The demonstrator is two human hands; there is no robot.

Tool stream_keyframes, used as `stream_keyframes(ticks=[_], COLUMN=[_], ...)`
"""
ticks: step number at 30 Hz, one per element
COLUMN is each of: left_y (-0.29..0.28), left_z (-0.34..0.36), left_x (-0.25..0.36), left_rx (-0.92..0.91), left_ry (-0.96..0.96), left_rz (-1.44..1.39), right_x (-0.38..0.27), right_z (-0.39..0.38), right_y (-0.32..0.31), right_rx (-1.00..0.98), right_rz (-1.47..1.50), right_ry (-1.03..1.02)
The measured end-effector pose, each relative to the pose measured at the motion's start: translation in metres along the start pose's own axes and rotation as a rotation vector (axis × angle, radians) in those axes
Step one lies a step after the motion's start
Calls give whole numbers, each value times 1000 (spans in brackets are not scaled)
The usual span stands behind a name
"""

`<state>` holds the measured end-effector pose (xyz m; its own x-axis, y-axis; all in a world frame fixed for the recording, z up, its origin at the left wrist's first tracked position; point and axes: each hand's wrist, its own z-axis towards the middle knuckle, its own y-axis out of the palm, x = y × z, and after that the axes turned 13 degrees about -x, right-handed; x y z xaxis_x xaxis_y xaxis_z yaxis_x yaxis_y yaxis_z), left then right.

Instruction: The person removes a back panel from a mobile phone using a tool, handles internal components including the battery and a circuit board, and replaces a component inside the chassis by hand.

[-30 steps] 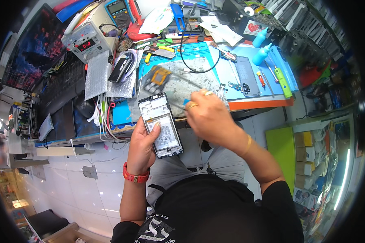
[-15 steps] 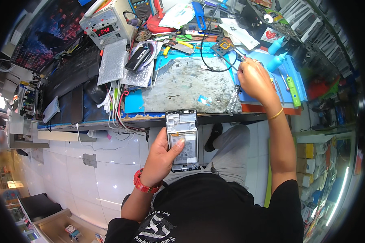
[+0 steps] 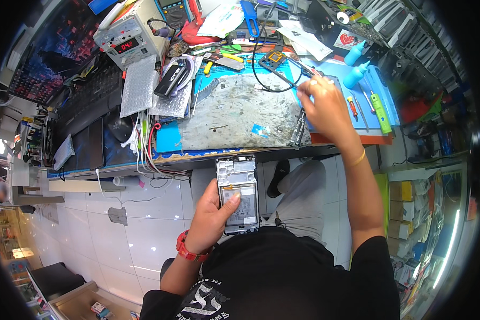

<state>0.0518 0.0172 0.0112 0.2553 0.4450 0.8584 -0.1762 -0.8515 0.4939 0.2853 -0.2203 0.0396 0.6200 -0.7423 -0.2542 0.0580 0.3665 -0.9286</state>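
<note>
The left hand [image 3: 210, 221] grips an opened phone [image 3: 238, 194], back cover off so the battery and inner frame show, holding it low over the lap and just in front of the near edge of the worktop [image 3: 170, 144]. The fingers wrap the phone's left side and lower half, and its long axis runs roughly straight away from the body, top end towards the worktop edge. The right hand [image 3: 325, 104] is stretched well forward and to the right, over the far right part of the grey work mat [image 3: 234, 114], its fingertips pinched together on something small and thin near a black cable [image 3: 272, 85]; what exactly it pinches is too small to tell. Between the two hands lies a dark narrow strip or frame piece [image 3: 300, 128] at the mat's right edge, just below the right hand. So the phone sits below and to the left of the right hand, well apart from it, with the worktop edge in between; the left hand is the one on it. Beyond the right hand stand two blue squeeze bottles [image 3: 354, 66] and a green pen-like tool [image 3: 381, 112] on a blue mat; a bench power supply with a red display [image 3: 128, 40] sits at the far left.
</note>
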Motion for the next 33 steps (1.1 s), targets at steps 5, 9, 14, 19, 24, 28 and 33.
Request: stream_keyframes(ticks=[5,9,14,19,24,28,33], left_y=[5,7,1,0,1,0,-2], left_z=[-2,-2,-7,-5,-8,-11,-10], left_x=[-4,-6,-9,-10,-9,-8,-9], left_rx=[-29,-9,16,21,46,62,90], left_ry=[-29,-31,-9,-9,15,24,27], left_rz=[-7,23,37,13,17,-7,-67], right_x=[-63,-74,-43,10,32,43,40], right_z=[-51,-72,-62,4,51,62,58], right_y=[-10,-5,-6,-2,2,1,-3], right_rx=[-98,-118,106,-53,-342,-401,-317], right_rz=[446,461,259,-19,-170,-161,-242], right_ry=[-97,-74,-13,127,236,245,161])
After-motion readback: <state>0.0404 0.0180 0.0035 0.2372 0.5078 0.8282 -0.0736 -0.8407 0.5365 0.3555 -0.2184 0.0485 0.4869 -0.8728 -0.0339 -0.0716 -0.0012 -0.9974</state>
